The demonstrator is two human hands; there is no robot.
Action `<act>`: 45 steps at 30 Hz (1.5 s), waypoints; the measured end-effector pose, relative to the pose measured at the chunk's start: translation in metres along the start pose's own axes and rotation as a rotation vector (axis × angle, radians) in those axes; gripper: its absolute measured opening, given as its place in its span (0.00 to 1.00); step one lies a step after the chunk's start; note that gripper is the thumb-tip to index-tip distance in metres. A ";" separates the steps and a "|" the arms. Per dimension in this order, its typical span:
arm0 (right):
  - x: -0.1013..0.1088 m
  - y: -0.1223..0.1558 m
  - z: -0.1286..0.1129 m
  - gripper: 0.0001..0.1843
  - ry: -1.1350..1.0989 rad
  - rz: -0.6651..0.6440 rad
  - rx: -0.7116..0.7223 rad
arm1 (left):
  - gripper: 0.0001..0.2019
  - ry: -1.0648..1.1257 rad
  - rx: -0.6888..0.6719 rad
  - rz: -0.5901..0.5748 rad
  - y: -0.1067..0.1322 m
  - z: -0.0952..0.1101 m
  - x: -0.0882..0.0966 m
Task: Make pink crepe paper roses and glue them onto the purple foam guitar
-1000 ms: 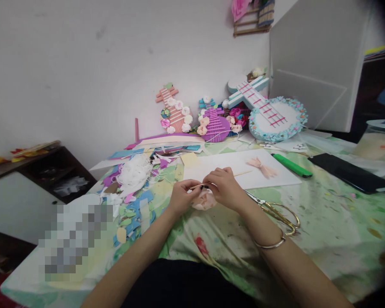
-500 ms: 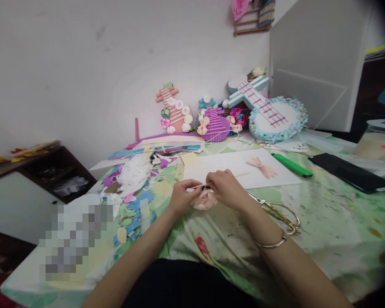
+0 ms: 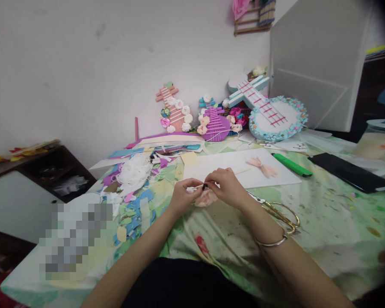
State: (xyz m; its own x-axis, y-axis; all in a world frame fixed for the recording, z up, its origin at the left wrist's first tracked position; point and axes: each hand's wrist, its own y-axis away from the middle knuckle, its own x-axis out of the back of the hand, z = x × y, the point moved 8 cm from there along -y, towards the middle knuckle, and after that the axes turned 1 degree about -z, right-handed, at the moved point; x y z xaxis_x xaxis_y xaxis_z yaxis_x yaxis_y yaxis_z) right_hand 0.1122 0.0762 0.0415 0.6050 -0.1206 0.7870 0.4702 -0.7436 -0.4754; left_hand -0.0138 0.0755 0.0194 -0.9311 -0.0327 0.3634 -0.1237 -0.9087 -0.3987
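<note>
A pale peach paper flower (image 3: 205, 199) is pinched between my two hands above the front of the white board. My left hand (image 3: 182, 196) is closed on its left side, thumb and forefinger together near a thin pale strip or stick. From the right, my right hand (image 3: 227, 185) closes its fingertips at the flower's top edge. Small dark spots show at these fingertips; I cannot tell what they are. A bunch of peach paper (image 3: 263, 167), pinched at its middle, lies on the white board (image 3: 218, 160), with a thin wooden stick (image 3: 243, 172) near my right hand.
Gold-handled scissors (image 3: 284, 216) lie beside my right forearm. Behind them are a green box cutter (image 3: 291, 165) and a black phone (image 3: 351, 172). Paper scraps (image 3: 136, 218) and a white string tangle (image 3: 135, 170) are at left. Decorated lute models (image 3: 277, 115) line the wall.
My right fingers have curled and shifted slightly at the flower's top, and the stick between my hands shows less. The flower sits a little higher. The rest is unchanged.
</note>
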 end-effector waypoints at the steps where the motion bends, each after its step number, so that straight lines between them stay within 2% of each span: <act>1: 0.002 0.000 0.001 0.05 -0.018 0.023 -0.019 | 0.06 0.012 0.006 0.003 0.000 0.000 0.000; 6: 0.007 0.001 0.003 0.07 -0.101 0.097 -0.072 | 0.06 0.038 0.043 0.006 0.000 -0.001 0.001; 13: 0.009 0.001 0.003 0.07 -0.177 0.104 -0.085 | 0.07 0.075 0.038 -0.014 0.002 -0.001 -0.001; 23: 0.009 0.002 0.004 0.07 -0.203 0.110 -0.096 | 0.08 0.240 0.091 -0.045 0.002 -0.009 -0.004; 29: 0.006 0.002 0.006 0.05 -0.136 0.068 -0.081 | 0.07 0.174 0.063 -0.028 0.001 -0.005 -0.002; 33: -0.001 0.002 0.006 0.04 -0.056 -0.033 -0.027 | 0.06 0.156 0.056 -0.024 0.001 -0.006 0.000; 36: -0.003 0.002 0.004 0.06 -0.016 -0.082 0.009 | 0.05 0.156 0.049 -0.030 0.001 -0.008 0.000; 41: 0.000 0.001 0.002 0.09 -0.026 -0.060 0.011 | 0.05 0.174 0.052 -0.013 0.000 -0.010 0.002; 45: 0.003 0.000 0.004 0.07 -0.088 -0.027 -0.006 | 0.05 0.199 0.069 -0.022 0.000 -0.008 0.000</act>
State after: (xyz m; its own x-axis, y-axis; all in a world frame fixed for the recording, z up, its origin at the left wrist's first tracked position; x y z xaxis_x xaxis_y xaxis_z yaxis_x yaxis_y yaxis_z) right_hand 0.1161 0.0789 0.0422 0.6464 -0.0427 0.7618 0.4832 -0.7498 -0.4520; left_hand -0.0165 0.0793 0.0125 -0.9786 0.0639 0.1955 -0.1272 -0.9350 -0.3311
